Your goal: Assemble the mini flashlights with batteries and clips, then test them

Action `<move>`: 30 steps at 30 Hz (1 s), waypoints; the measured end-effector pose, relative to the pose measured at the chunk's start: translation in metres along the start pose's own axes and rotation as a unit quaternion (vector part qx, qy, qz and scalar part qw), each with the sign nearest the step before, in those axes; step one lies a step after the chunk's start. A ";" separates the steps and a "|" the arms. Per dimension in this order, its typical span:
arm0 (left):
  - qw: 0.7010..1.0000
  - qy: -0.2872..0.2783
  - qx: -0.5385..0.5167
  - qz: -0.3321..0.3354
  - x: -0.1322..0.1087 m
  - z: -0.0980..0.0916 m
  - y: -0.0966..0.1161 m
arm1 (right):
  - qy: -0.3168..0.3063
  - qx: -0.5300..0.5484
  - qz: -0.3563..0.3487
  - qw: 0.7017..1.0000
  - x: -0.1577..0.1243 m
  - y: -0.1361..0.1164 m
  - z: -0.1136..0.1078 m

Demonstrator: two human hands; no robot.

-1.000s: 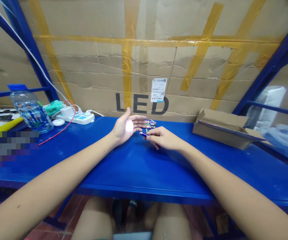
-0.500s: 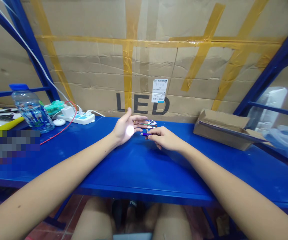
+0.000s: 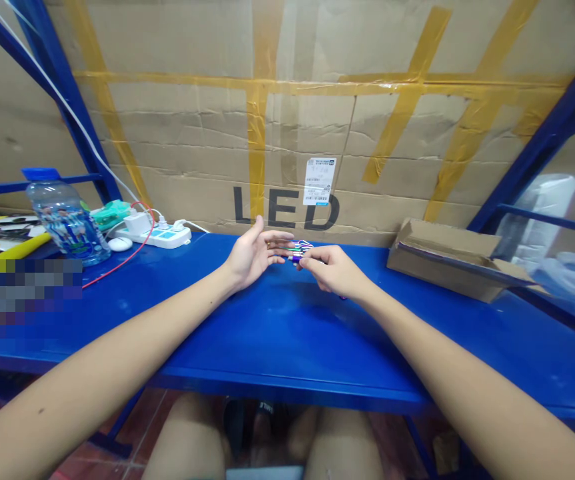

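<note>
My right hand (image 3: 336, 270) pinches a small purple flashlight (image 3: 296, 257), its metallic end pointing left toward my other palm. My left hand (image 3: 252, 261) is held open and upright beside it, thumb up and fingers stretched to the right, with nothing in it. No bright spot shows on that palm. Just behind the fingertips lies a cluster of small shiny coloured tubes (image 3: 306, 245), partly hidden by both hands. A bit of purple shows below my right wrist; I cannot tell what it belongs to.
On the blue table (image 3: 267, 340), a bottle (image 3: 67, 220), a white power strip (image 3: 164, 235) and a red cable (image 3: 127, 262) are at left. Yellow-handled tools (image 3: 17, 250) lie farther left. An open cardboard box (image 3: 447, 263) stands right. A large taped carton (image 3: 207, 147) forms the back.
The bright white spot on my left palm has gone. My right hand has risen slightly with the flashlight, and less of the flashlight shows. My left hand has stayed in place.
</note>
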State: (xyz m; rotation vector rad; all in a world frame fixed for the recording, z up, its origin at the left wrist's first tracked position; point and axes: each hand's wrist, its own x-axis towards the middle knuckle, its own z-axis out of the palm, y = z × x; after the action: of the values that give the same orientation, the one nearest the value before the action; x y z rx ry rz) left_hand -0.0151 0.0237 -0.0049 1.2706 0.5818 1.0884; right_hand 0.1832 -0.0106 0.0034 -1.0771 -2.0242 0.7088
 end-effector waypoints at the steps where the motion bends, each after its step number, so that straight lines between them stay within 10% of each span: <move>1: 1.000 0.001 0.004 0.000 0.000 0.000 0.000 | 0.002 0.000 -0.001 1.000 0.000 -0.001 0.000; 30: 1.000 0.014 0.020 0.016 0.002 -0.001 0.001 | -0.031 -0.025 0.001 0.999 0.003 0.009 -0.004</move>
State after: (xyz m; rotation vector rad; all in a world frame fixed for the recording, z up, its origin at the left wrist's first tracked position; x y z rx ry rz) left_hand -0.0154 0.0260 -0.0035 1.3042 0.6099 1.1272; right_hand 0.1894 -0.0034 -0.0001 -1.0976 -2.1038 0.7053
